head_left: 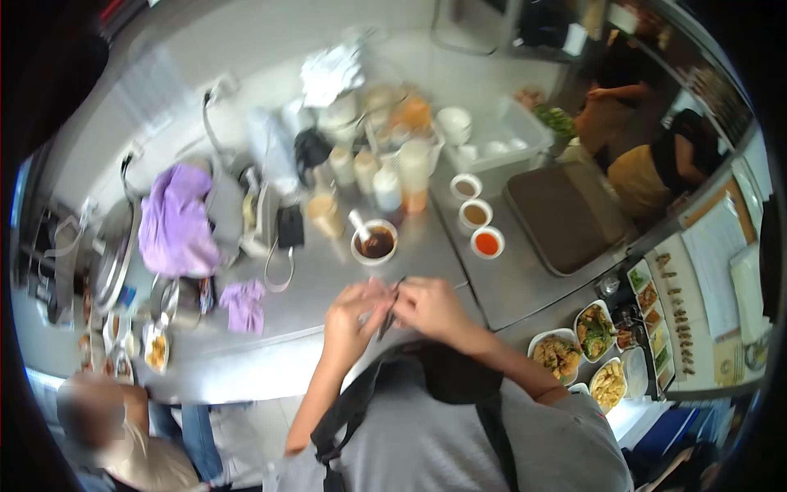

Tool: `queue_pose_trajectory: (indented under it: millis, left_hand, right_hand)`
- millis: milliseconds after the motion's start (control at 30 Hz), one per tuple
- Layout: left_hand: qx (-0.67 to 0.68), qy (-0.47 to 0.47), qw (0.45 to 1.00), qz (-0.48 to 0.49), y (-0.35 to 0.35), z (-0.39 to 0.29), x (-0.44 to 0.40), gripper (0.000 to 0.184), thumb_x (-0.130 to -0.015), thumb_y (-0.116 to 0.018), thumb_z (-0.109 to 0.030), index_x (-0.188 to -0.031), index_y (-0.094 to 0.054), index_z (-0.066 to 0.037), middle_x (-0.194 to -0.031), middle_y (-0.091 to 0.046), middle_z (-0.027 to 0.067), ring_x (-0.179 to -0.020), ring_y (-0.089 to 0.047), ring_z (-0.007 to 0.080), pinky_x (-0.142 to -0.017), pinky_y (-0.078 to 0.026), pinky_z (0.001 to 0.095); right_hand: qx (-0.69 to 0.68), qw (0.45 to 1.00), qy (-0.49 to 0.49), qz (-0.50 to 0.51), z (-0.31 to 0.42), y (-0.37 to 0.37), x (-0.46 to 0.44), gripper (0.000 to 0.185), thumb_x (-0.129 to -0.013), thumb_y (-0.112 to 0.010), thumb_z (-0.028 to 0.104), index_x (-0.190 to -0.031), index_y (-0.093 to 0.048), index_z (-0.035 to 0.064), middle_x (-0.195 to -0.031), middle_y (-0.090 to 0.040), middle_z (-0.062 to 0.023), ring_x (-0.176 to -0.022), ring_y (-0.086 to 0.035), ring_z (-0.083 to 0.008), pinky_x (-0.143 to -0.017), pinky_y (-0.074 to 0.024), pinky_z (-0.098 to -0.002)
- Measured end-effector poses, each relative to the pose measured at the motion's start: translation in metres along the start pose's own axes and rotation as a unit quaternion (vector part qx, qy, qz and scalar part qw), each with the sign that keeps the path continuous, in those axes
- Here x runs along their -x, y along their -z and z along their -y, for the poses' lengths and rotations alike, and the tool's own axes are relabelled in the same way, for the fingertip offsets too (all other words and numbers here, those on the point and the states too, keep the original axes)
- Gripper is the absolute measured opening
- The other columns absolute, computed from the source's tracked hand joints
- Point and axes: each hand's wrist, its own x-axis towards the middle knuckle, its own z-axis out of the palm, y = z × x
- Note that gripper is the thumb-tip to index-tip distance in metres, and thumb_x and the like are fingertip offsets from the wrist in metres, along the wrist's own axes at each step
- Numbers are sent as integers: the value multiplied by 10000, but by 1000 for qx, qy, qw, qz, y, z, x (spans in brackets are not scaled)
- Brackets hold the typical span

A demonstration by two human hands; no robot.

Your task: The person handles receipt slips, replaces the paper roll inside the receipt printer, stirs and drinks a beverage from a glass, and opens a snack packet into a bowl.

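Note:
Over the front edge of the steel counter (303,303), my left hand (359,312) and my right hand (422,310) meet with fingers closed. Between them is a small, dark, thin item (385,322), too blurred to name; which hand grips it is unclear. Just beyond my hands stands a white bowl (391,256) of dark sauce with a white spoon (358,224) in it. To its right are three small white cups, one with red sauce (487,243) and two with brownish sauce (475,215).
Squeeze bottles (387,190) and a foil-topped stack (331,74) stand behind. A purple cloth (179,221) lies left, a brown board (566,217) right. Filled food dishes (556,355) are at the lower right. One person (156,447) is at the lower left, others upper right.

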Motion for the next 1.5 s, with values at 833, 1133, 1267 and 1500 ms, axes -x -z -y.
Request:
queue_pose_trajectory:
  millis: [833, 1133, 1267, 1500]
  left_hand:
    - [-107, -114, 986, 63, -73, 24, 37, 135, -748, -694, -13, -879, -694, -45, -880, -674, 100, -782, -662, 293, -687, -524, 360]
    - [179, 177, 966, 54, -72, 11, 26, 144, -881, -610, -58, -988, -675, 13, -904, -690, 104, -815, -657, 163, -722, -527, 275]
    - [270, 192, 941, 64, -61, 25, 35, 242, -926, -574, -130, -1113, -627, 14, -812, -660, 72, -739, -605, 113, -657, -489, 251]
    - [216, 249, 944, 3, -44, 33, 58, 257, -966, -532, -213, -1028, -620, 21, -638, -551, 31, -571, -478, 92, -533, -402, 270]
  right_hand:
    - [-20, 979, -103, -172, -15, -16, 69, 231, -755, -586, 219, -650, -619, 15, -643, -606, -167, -612, -611, -356, -567, -488, -442]
    - [-258, 922, -288, -19, -28, -20, 62, 332, -897, -510, 264, -775, -671, 1, -627, -624, -114, -516, -621, -201, -513, -482, -329]
    - [-449, 831, -328, -3, -43, -49, 55, 317, -927, -470, 214, -654, -511, 58, -558, -478, -7, -467, -523, -123, -474, -446, -272]
    - [-441, 863, -235, 78, -27, -59, 31, 268, -939, -452, 168, -711, -510, 40, -630, -493, -10, -521, -524, -107, -502, -430, -249]
